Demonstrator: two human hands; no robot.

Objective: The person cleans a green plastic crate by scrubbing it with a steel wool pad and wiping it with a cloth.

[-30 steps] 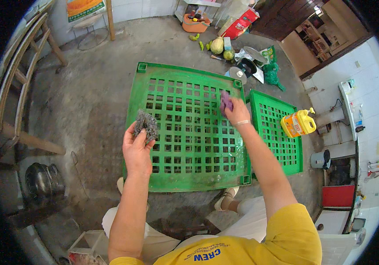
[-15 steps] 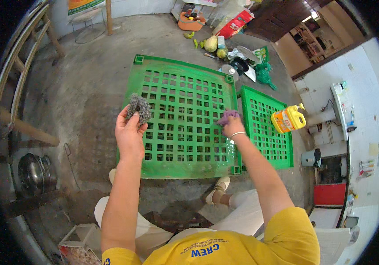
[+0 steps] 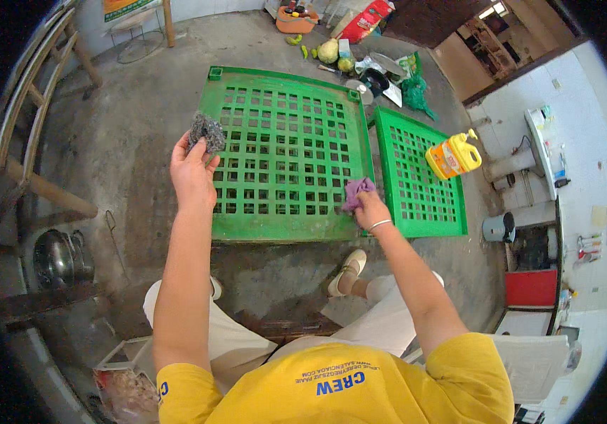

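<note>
A grey steel-wool scourer (image 3: 208, 132) is pinched in my left hand (image 3: 193, 173), held over the left edge of a large green plastic grid panel (image 3: 275, 226). My right hand (image 3: 372, 209) grips a crumpled purple cloth (image 3: 358, 193) at the panel's near right corner. Square holes run in rows across the panel. To its right a smaller green grid panel (image 3: 430, 225) bears a yellow jug with a pump top (image 3: 453, 156). Where the cloth meets the panel is partly hidden by my fingers.
Vegetables (image 3: 328, 51), an orange basket (image 3: 296, 21) and a green bag (image 3: 415, 95) lie beyond the panels. A wooden rack (image 3: 31, 106) stands at left, with metal bowls (image 3: 56, 258) below. A grey bucket (image 3: 498, 227) is at right.
My right hand with the cloth has shifted slightly toward the panel's near right corner. The panels and floor things sit higher in view. My left hand still holds the scourer.
</note>
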